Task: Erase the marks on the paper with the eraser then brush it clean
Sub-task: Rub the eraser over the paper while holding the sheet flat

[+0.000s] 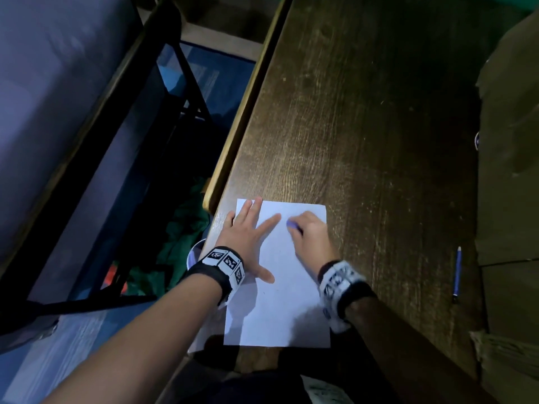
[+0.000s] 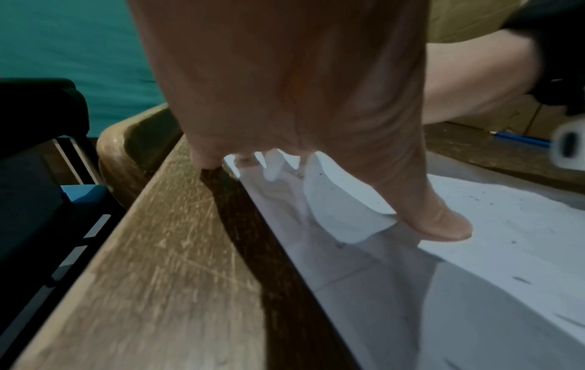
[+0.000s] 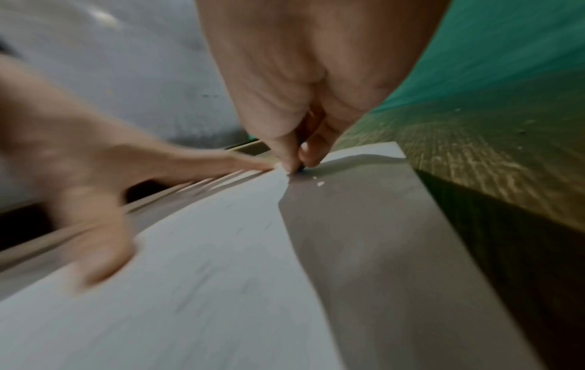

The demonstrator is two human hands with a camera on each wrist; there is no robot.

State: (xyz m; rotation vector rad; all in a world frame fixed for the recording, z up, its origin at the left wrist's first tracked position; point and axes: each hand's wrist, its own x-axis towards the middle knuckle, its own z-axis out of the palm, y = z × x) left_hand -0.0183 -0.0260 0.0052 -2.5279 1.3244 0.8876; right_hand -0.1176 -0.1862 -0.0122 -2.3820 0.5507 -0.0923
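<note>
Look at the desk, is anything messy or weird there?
A little. Dark crumbs and specks lie scattered on the paper, probably eraser bits not yet brushed off. The paper sits close to the table's left edge. The left hand presses it flat while the right hand pinches the eraser.

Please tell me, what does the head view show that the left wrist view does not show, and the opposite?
Only the head view shows the eraser pinched in the right hand, and the whole paper with the left hand spread flat on it. Only the left wrist view shows dark crumbs scattered on the paper. Both show the blue pencil lying on the wooden desk.
</note>
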